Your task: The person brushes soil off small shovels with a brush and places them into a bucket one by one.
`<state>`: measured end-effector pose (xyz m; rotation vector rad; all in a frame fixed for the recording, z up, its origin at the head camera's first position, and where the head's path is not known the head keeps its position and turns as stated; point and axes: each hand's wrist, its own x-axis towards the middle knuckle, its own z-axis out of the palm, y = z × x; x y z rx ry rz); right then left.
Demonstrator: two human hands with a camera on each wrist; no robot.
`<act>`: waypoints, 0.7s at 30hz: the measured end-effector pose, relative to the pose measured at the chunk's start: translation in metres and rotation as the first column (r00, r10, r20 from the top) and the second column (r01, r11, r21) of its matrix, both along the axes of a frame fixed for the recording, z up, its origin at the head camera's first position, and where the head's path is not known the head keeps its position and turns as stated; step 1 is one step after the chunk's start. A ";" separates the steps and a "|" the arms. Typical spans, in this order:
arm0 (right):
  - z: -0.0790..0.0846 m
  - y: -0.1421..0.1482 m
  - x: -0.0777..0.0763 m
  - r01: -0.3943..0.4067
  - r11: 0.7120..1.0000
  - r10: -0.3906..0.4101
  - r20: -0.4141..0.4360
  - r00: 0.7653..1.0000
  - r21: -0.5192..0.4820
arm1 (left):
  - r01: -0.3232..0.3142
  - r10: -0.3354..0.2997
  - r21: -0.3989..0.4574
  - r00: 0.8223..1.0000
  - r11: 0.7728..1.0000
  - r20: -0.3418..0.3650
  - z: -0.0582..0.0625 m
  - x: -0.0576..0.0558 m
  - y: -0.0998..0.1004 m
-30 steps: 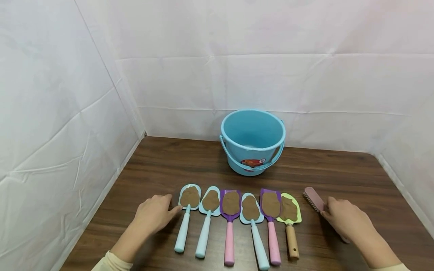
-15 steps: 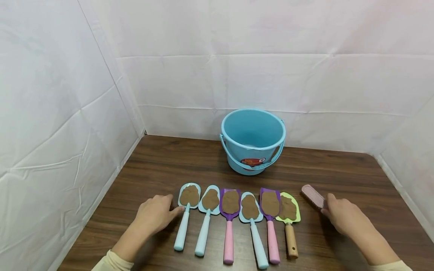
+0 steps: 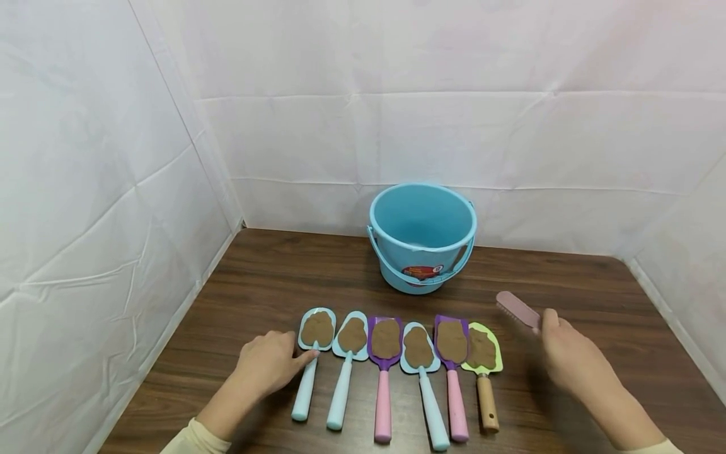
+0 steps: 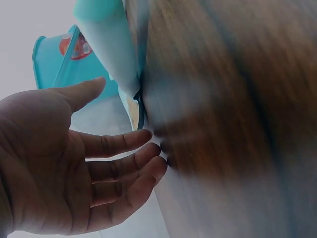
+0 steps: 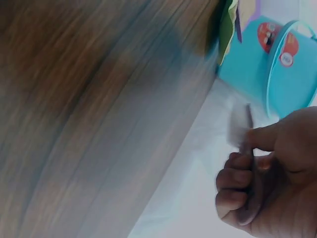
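My right hand [image 3: 575, 353] grips a pink brush [image 3: 517, 309] by its handle, bristles facing down, the head pointing toward the bucket. In the right wrist view, the fingers and thumb wrap the brush handle [image 5: 253, 196]. My left hand [image 3: 269, 362] is beside the leftmost light blue shovel [image 3: 304, 394], its thumb over the shovel's neck. In the left wrist view, that hand's fingers [image 4: 116, 144] are loosely bent and hold nothing, with the tips right at the table. Brown sand [image 3: 317, 329] lies in the leftmost shovel's scoop.
A row of sand-filled shovels continues rightward: light blue [image 3: 340, 394], purple with pink handles [image 3: 383, 403], and green with a wooden handle [image 3: 488, 403]. Behind them stands a light blue bucket [image 3: 422, 252] on the brown table [image 3: 283, 265]. White cloth [image 3: 295, 139] hangs around the table.
My right hand has lifted the brush and moved it forward and left, turning its bristles down. My left hand has shifted slightly right, bringing its thumb over the leftmost shovel's neck.
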<state>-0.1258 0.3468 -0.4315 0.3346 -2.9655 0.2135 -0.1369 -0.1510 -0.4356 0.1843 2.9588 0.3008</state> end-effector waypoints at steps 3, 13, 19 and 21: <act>0.005 -0.010 0.002 -0.041 0.999 0.041 -0.063 0.997 0.010 | 0.015 -0.015 -0.034 1.000 0.999 0.005 -0.001 0.000 0.004; 0.012 -0.040 0.003 -0.124 0.973 0.190 -0.369 0.910 0.196 | 0.030 -0.024 -0.103 0.998 0.994 0.060 -0.006 0.002 0.012; 0.015 -0.049 -0.001 -0.150 0.955 0.261 -0.488 0.833 0.255 | 0.032 -0.027 -0.118 0.999 0.992 0.045 -0.007 0.001 0.013; 0.014 -0.050 -0.001 -0.156 0.952 0.269 -0.481 0.834 0.262 | 0.044 -0.041 -0.119 0.999 0.992 0.025 -0.007 0.001 0.012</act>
